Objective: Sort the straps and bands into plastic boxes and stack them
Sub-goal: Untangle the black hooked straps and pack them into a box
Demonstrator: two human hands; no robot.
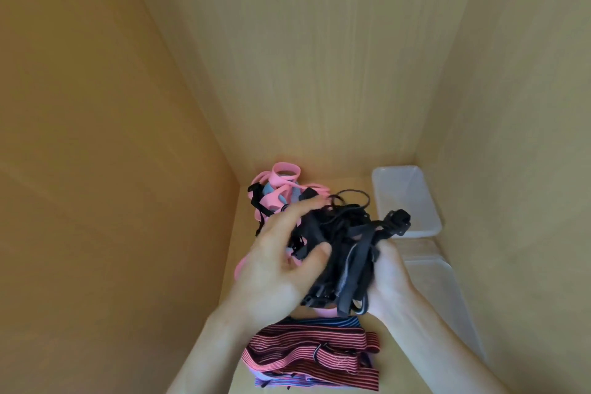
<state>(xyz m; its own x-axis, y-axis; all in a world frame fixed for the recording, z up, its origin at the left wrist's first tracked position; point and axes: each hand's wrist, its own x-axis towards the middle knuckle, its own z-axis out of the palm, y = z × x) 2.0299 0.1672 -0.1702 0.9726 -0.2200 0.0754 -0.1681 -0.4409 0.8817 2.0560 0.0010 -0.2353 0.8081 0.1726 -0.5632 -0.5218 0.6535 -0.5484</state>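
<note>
- The left hand (281,265) and the right hand (388,278) are close together, each on one side of the same tangled bundle of black straps (342,243).
- The left hand's fingers curl over the top left of the bundle, and its thumb presses into the straps from the near side.
- The right hand grips the bundle from the right; its fingers are mostly hidden behind the straps, so only the back of the hand and the wrist show.
- The bundle is lifted clear of the shelf floor (351,182) between the two hands. A black buckle (398,221) sticks out at its upper right, above the right hand, and thin black loops stand up from its top.
- Just beyond the left hand lies a heap of pink bands (281,189), with a bit of blue and some black strap mixed in. More pink shows below the left hand's fingers and under the bundle.
- Below both hands, between the forearms, is a pile of red-and-black striped straps (307,355), with blue-striped ones at its far and near edges.
- Beyond the right hand, in the far right corner, sits an open clear plastic box (406,198).
- To the right of the right hand, along the right wall, lies more clear plastic (438,285); whether it is a box or lids cannot be told.
- Pale wooden walls close in the left, back and right.
</note>
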